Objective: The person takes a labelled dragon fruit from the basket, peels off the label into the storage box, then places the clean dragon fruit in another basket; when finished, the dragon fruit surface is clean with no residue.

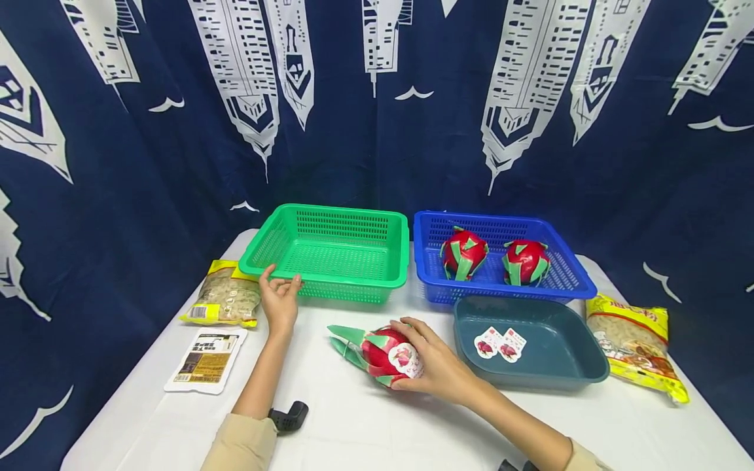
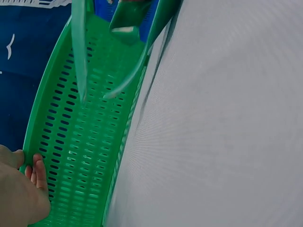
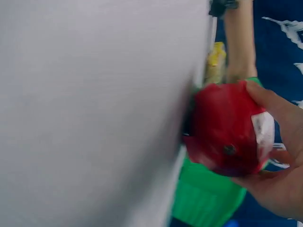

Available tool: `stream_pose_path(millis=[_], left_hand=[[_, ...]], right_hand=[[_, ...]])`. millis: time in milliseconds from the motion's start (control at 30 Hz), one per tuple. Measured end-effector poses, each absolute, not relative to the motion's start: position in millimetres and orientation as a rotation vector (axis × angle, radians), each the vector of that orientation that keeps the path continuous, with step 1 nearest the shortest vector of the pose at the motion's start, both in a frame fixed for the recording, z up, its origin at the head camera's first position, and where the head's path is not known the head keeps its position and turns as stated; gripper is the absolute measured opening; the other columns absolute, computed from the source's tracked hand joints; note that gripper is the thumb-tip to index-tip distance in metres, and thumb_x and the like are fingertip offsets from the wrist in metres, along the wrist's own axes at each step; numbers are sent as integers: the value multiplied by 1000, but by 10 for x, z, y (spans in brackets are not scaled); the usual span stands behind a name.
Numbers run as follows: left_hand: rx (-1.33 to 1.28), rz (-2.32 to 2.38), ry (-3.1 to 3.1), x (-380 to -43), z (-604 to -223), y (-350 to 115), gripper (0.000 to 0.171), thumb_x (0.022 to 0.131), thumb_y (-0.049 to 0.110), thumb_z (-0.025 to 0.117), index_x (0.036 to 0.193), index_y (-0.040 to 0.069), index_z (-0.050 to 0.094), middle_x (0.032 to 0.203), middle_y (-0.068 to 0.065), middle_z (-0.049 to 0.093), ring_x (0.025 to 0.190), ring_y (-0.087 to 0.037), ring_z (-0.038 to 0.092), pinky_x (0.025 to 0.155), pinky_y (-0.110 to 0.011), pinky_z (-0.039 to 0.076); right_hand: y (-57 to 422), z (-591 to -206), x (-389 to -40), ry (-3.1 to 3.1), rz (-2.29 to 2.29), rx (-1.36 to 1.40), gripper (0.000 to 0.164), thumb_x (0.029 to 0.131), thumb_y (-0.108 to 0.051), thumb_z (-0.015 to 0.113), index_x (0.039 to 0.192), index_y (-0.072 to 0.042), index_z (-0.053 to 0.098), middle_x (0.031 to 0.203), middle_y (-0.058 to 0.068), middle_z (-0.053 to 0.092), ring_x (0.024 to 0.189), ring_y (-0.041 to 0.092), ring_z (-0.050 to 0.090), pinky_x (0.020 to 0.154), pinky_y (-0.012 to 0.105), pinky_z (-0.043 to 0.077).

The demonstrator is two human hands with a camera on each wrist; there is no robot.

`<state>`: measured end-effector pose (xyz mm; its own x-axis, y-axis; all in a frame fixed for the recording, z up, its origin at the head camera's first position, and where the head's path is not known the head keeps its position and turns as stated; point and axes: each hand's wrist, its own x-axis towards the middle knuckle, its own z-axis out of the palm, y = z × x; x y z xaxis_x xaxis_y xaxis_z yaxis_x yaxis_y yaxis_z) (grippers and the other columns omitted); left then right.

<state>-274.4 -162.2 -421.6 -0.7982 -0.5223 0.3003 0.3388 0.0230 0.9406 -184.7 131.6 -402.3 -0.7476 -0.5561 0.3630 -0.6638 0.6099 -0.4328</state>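
Note:
My left hand (image 1: pixel 279 304) grips the front left rim of a green perforated basket (image 1: pixel 347 290); in the left wrist view its thumb and fingers (image 2: pixel 40 176) sit on either side of the rim. Nothing lies inside that basket. With my right hand (image 1: pixel 438 366) I hold a red dragon fruit (image 1: pixel 379 350) over the front middle of the white table, its long green leaf tips pointing left and a round label facing up. The right wrist view shows thumb and fingers around the fruit's (image 3: pixel 222 127) sides. Two more dragon fruits (image 1: pixel 465 254) sit in a blue basket (image 1: pixel 436 292).
A dark teal basin (image 1: pixel 548 347) with two small printed cards (image 1: pixel 487 343) stands before the blue basket. A yellow-ended food bag (image 1: pixel 633 340) lies right of it. Left of the green basket are another bag (image 1: pixel 226 297) and a flat white-edged packet (image 1: pixel 206 362). A patterned curtain hangs behind.

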Motion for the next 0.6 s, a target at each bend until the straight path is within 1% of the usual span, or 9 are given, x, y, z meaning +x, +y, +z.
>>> stream_pose_path(millis=[67, 100, 167, 267, 367, 433, 500, 600], left_hand=[[185, -1830, -1702, -2744, -4222, -1617, 56, 88, 5, 61, 136, 6, 31, 87, -5, 48, 71, -3, 58, 72, -33, 51], [181, -1826, -1702, -2744, -4223, -1616, 57, 88, 4, 61, 136, 5, 31, 86, -5, 48, 71, -3, 58, 72, -34, 51], [177, -1818, -1705, -2742, -4220, -1615, 56, 88, 4, 61, 136, 5, 31, 87, -6, 48, 70, -3, 58, 71, -34, 51], [180, -1809, -1730, -2735, -4203, -1622, 57, 88, 6, 61, 136, 5, 30, 88, -7, 49, 70, -3, 58, 69, -30, 51], [206, -1785, -1806, -2724, -4170, -1638, 57, 89, 11, 61, 137, 8, 29, 92, -9, 50, 74, -7, 59, 65, -25, 49], [249, -1704, -1877, -2709, -4149, -1651, 58, 89, 17, 62, 136, 9, 30, 93, -10, 52, 75, -12, 60, 62, -23, 46], [292, -1574, -1922, -2686, -4122, -1659, 57, 88, 21, 63, 135, 9, 33, 91, -11, 51, 76, -18, 59, 62, -24, 43], [300, -1347, -1903, -2651, -4060, -1647, 48, 88, 23, 63, 128, 7, 40, 83, -9, 48, 71, -22, 53, 63, -27, 38]], right_hand=[[1324, -4074, -1882, -2664, 873, 966, 103, 64, -43, 82, 145, -11, 28, 140, 10, 40, 123, 24, 43, 94, 43, 41], [1331, -4097, -1899, -2676, 889, 937, 104, 65, -43, 81, 146, -8, 25, 140, 12, 41, 123, 25, 43, 96, 43, 40], [1349, -4141, -1932, -2701, 900, 862, 103, 66, -45, 79, 146, -7, 25, 136, 15, 45, 119, 27, 48, 93, 42, 42], [1382, -4180, -1962, -2715, 913, 772, 97, 66, -50, 77, 144, -13, 33, 125, 16, 55, 103, 27, 58, 85, 41, 47], [1406, -4210, -1979, -2709, 949, 719, 94, 64, -55, 75, 143, -22, 36, 117, 15, 60, 91, 21, 60, 78, 38, 48], [1411, -4227, -1986, -2699, 985, 707, 93, 63, -56, 75, 142, -25, 37, 117, 13, 60, 89, 18, 59, 77, 37, 48], [1412, -4245, -1991, -2686, 1024, 702, 93, 62, -56, 76, 142, -27, 38, 120, 11, 59, 91, 16, 58, 77, 36, 48], [1412, -4269, -1996, -2661, 1085, 691, 93, 61, -52, 79, 141, -27, 39, 124, 8, 57, 96, 16, 59, 80, 36, 48]])
